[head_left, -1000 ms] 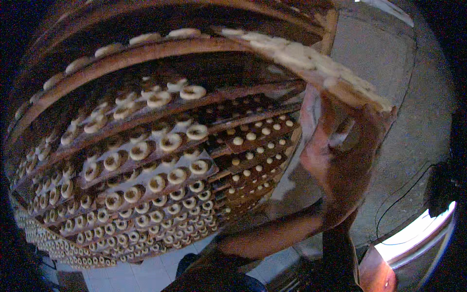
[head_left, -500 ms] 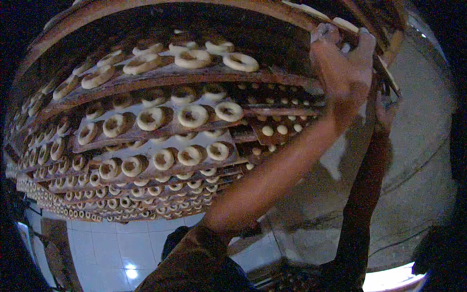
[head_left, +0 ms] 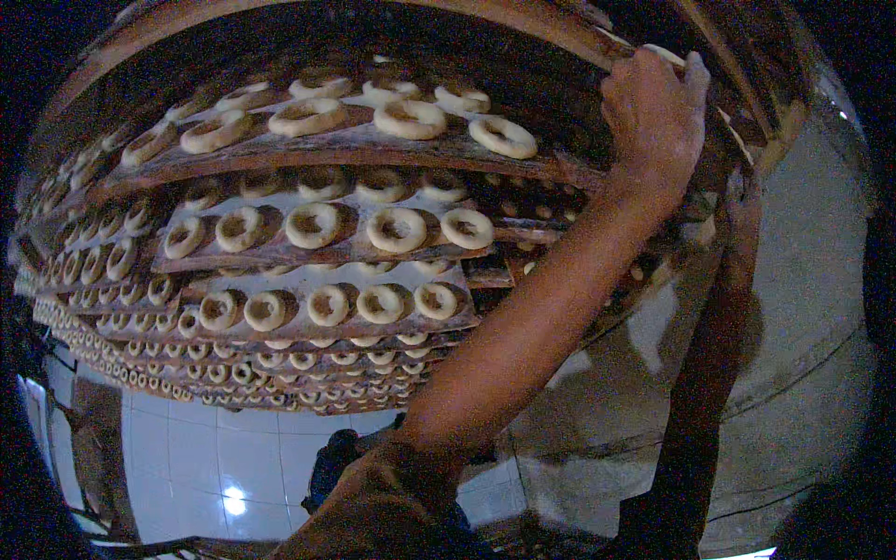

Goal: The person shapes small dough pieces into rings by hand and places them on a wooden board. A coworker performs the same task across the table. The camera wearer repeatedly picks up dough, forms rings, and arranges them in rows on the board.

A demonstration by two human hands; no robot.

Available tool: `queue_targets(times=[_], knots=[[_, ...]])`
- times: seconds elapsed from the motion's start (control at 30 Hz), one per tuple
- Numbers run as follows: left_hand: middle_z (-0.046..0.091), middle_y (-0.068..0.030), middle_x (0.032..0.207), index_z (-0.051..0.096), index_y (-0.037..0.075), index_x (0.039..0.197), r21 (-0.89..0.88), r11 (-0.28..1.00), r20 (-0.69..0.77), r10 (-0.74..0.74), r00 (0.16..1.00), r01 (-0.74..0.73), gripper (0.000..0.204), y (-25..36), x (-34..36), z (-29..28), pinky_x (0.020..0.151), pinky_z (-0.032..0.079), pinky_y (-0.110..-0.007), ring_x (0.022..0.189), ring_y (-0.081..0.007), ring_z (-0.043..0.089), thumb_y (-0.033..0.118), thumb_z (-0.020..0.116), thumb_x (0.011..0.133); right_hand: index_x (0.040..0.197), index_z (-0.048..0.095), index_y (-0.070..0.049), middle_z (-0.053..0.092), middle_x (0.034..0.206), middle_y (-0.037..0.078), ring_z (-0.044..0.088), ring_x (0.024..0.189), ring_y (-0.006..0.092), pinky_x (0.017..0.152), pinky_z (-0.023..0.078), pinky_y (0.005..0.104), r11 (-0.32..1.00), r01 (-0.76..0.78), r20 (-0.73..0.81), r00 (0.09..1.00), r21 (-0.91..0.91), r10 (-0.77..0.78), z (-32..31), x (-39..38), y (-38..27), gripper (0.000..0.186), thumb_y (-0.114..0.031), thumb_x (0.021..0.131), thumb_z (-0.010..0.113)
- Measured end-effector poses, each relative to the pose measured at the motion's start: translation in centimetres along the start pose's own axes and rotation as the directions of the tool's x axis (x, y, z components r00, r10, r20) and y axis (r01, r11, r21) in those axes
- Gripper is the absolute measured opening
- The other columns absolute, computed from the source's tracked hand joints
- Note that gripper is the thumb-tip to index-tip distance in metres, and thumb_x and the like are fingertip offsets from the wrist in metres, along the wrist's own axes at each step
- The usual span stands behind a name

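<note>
High at the upper right, my left hand (head_left: 653, 121) has its fingers curled over the edge of a wooden board (head_left: 737, 138). A pale piece of dough (head_left: 665, 54) shows on that board, just above the knuckles. My right hand (head_left: 743, 198) is raised beside it, in shadow, with its fingers closed at the board's right end. Both forearms reach up from the lower edge. Left of my hands, rings of dough (head_left: 411, 119) lie in rows on a floured wooden shelf board (head_left: 392, 149). How far the held board reaches back is hidden.
More stacked boards with dough rings (head_left: 397, 230) fill the left side, tier below tier. Small round dough pieces (head_left: 637, 273) lie behind my left forearm. A wooden post (head_left: 784, 131) and a grey wall (head_left: 812, 271) stand at right. Glossy white tiles (head_left: 233, 448) cover the floor.
My left hand has tightened and turned over the board's edge, its fingers less spread. My right hand stays at the board's end. The shelves sit slightly farther right in the view.
</note>
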State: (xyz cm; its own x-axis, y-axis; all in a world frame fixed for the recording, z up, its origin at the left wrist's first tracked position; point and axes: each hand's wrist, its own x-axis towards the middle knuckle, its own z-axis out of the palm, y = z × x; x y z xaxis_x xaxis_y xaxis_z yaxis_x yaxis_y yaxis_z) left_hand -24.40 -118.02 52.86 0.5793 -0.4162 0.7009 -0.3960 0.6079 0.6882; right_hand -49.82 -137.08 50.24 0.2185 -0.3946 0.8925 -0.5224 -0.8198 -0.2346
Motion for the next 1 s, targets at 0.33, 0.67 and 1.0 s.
queue_targets(times=[0.33, 0.67, 1.0], knots=[[0.060, -0.0183, 0.099, 0.062, 0.005, 0.097, 0.137, 0.893, -0.146, 0.446, 0.883, -0.428, 0.026, -1.7, -15.0, -7.4, 0.082, 0.040, -0.054, 0.097, -0.0375, 0.057, 0.028, 0.054, 0.094, 0.137, 0.040, -0.005, 0.048, 0.136, 0.019, 0.050, 0.120, 0.0323, 0.101, 0.040, 0.0493, 0.960, 0.234, -0.251, 0.949, 0.154, -0.191, 9.8, -16.3, -16.0, 0.058, -0.045, 0.097, 0.049], [0.046, -0.0100, 0.139, 0.054, 0.011, 0.127, 0.696, 0.717, 0.491, -0.424, 0.761, -0.050, 0.041, -19.6, -40.5, -34.4, 0.109, 0.012, -0.062, 0.134, -0.0338, 0.035, 0.037, 0.045, 0.097, 0.127, 0.051, -0.006, 0.054, 0.129, 0.019, 0.054, 0.114, 0.0351, 0.097, 0.043, 0.0558, -0.605, -0.795, 0.983, 0.086, -0.029, -0.160, 18.2, -48.6, -35.7, 0.055, -0.051, 0.095, 0.048], [0.066, -0.0192, 0.106, 0.060, 0.007, 0.113, 0.715, 0.154, -0.517, -0.541, 0.664, 0.682, 0.032, -12.4, -59.4, -67.0, 0.091, 0.046, -0.047, 0.105, -0.0396, 0.059, 0.034, 0.054, 0.095, 0.085, 0.054, -0.006, 0.065, 0.092, 0.010, 0.062, 0.086, 0.0223, 0.081, 0.051, 0.0394, 0.209, -0.977, 0.916, -0.045, 0.043, -0.398, 24.0, -51.4, -45.3, 0.019, -0.021, 0.090, 0.064]])
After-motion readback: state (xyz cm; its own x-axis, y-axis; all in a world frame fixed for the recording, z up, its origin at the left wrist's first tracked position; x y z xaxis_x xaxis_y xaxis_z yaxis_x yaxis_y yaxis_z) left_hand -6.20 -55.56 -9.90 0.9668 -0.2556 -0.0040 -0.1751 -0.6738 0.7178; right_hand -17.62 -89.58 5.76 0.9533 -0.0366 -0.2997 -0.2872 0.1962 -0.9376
